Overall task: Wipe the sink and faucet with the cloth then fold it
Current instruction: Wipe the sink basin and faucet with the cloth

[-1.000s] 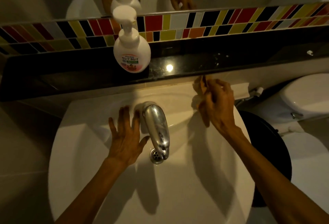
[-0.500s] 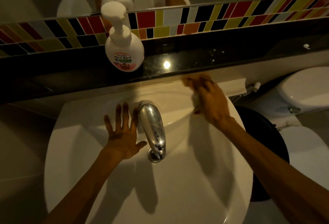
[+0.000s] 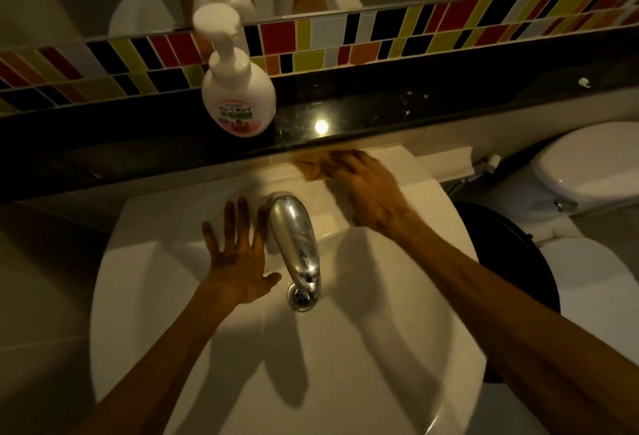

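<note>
Left hand: flat, fingers spread, empty, pressed on the sink ledge just left of the faucet. Faucet: long axis from back ledge toward viewer, spout pointing at the drain. Right hand: blurred, bearing down on the back rim right of the faucet base; cloth not distinguishable beneath, grip contents impossible to tell. Nearer the faucet base: left hand.

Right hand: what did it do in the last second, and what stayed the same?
The right hand came down from a raised, pinching pose onto the sink rim behind the faucet and slid left along it, blurred; a cloth under it cannot be made out. The left hand stayed flat beside the faucet.
</note>
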